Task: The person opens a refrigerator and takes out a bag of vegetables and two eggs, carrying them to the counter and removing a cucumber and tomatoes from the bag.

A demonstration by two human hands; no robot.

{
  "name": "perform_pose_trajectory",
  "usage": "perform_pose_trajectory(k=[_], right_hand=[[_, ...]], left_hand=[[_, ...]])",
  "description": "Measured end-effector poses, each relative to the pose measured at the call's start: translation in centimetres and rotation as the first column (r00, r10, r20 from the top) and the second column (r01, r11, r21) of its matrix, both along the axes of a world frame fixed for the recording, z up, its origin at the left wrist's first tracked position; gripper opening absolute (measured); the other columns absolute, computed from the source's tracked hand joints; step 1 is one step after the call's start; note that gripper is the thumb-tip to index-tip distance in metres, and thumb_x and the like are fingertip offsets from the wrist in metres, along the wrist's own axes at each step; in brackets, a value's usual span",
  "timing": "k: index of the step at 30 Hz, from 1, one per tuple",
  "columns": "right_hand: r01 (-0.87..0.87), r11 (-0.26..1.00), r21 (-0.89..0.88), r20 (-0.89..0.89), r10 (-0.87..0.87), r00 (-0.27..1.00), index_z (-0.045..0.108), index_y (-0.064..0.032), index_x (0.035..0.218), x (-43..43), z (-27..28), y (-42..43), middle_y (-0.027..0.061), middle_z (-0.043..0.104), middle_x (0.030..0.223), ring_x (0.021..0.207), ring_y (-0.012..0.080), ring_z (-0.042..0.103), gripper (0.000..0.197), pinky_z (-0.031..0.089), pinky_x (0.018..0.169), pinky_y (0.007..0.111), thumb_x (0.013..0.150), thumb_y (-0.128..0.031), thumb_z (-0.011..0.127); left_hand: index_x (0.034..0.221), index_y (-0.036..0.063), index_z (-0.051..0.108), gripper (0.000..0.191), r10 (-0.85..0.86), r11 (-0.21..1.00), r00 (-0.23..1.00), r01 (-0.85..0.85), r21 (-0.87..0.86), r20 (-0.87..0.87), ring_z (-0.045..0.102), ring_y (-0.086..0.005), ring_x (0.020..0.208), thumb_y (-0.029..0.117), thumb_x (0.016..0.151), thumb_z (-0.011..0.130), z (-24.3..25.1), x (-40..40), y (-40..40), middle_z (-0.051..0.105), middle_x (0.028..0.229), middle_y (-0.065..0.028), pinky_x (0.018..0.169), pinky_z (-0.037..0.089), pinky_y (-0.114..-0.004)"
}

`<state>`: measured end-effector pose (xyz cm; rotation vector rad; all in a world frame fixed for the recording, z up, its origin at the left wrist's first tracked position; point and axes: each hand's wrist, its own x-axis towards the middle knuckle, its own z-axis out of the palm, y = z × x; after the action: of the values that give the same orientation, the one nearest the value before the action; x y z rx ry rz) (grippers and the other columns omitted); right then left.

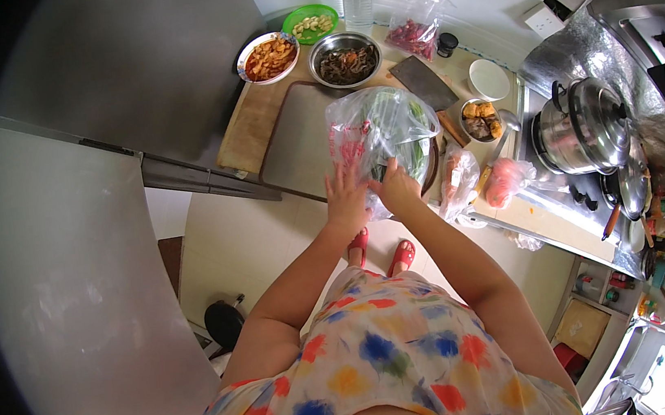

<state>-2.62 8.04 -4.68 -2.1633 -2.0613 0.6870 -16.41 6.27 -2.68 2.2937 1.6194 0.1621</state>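
A clear plastic bag (381,119) with red printing holds long green vegetables (417,115). It rests on the right part of a grey cutting board (300,140), its near end hanging over the front edge. My left hand (347,199) lies against the bag's near left side, fingers spread. On the near right, my right hand (399,190) has its fingers curled into the bag's plastic and grips it. Behind the bag lies a cleaver (424,82), its wooden handle (452,128) pointing toward me.
Behind the board stand a bowl of red-sauced food (271,59), a green basket of garlic cloves (311,24) and a steel bowl (345,59). To the right are bagged foods (458,178), a ladle (505,126) and a steel pot (575,127) on the stove. A refrigerator (81,267) stands left.
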Motion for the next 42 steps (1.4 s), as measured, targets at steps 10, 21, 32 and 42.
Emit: perform_pose_trajectory(k=[10, 21, 32, 42], right_hand=[[0.134, 0.961, -0.24, 0.013, -0.135, 0.991, -0.001, -0.0049, 0.141, -1.4, 0.6, 1.9, 0.0298, 0.045, 0.114, 0.092, 0.0387, 0.059, 0.104, 0.05, 0.077, 0.041, 0.071, -0.048, 0.063], [0.236, 0.826, -0.512, -0.591, -0.538, 0.601, -0.003, -0.0151, 0.142, 1.9, 4.1, 3.0, 0.0185, 0.058, 0.092, 0.072, 0.0279, 0.061, 0.1, 0.05, 0.052, 0.034, 0.069, -0.031, 0.064], [-0.274, 0.719, -0.639, -0.767, -0.568, 0.299, 0.019, -0.0115, 0.134, 11.3, 12.7, -2.3, 0.0155, 0.062, 0.093, 0.055, 0.0134, 0.054, 0.07, 0.038, 0.039, 0.022, 0.076, -0.031, 0.055], [0.088, 0.871, -0.484, -0.814, -0.485, 0.319, 0.028, -0.0079, 0.132, 17.9, 13.2, -9.0, 0.0142, 0.058, 0.09, 0.052, 0.0136, 0.051, 0.068, 0.04, 0.046, 0.023, 0.071, -0.017, 0.055]], left_hand=[[0.094, 0.0204, 0.069, 0.035, -0.045, 0.996, 0.998, 0.042, 0.073, 0.032, 0.017, -0.0353, 0.131, 0.027, 0.06, 0.075, -1.5, -1.2, -1.3, 0.029, 0.138, -0.0108, 0.104, 0.013, -0.06], [0.101, 0.0241, 0.066, 0.04, 0.024, 0.995, 0.999, -0.027, 0.095, 0.033, 0.022, -0.0344, 0.13, 0.027, 0.063, 0.074, -1.3, -1.3, -0.7, 0.029, 0.138, -0.0109, 0.101, 0.019, -0.061], [0.119, 0.0253, 0.054, 0.056, 0.076, 0.995, 0.997, -0.075, 0.062, -0.015, 0.017, -0.0323, 0.132, 0.03, 0.067, 0.073, 1.0, 0.0, 2.6, 0.027, 0.139, -0.0121, 0.103, 0.016, -0.058], [0.112, 0.0226, 0.06, 0.05, 0.098, 0.986, 0.988, -0.112, 0.119, 0.122, 0.024, -0.0356, 0.128, 0.029, 0.065, 0.073, -1.6, -1.7, 3.9, 0.032, 0.136, -0.0139, 0.102, 0.018, -0.058]])
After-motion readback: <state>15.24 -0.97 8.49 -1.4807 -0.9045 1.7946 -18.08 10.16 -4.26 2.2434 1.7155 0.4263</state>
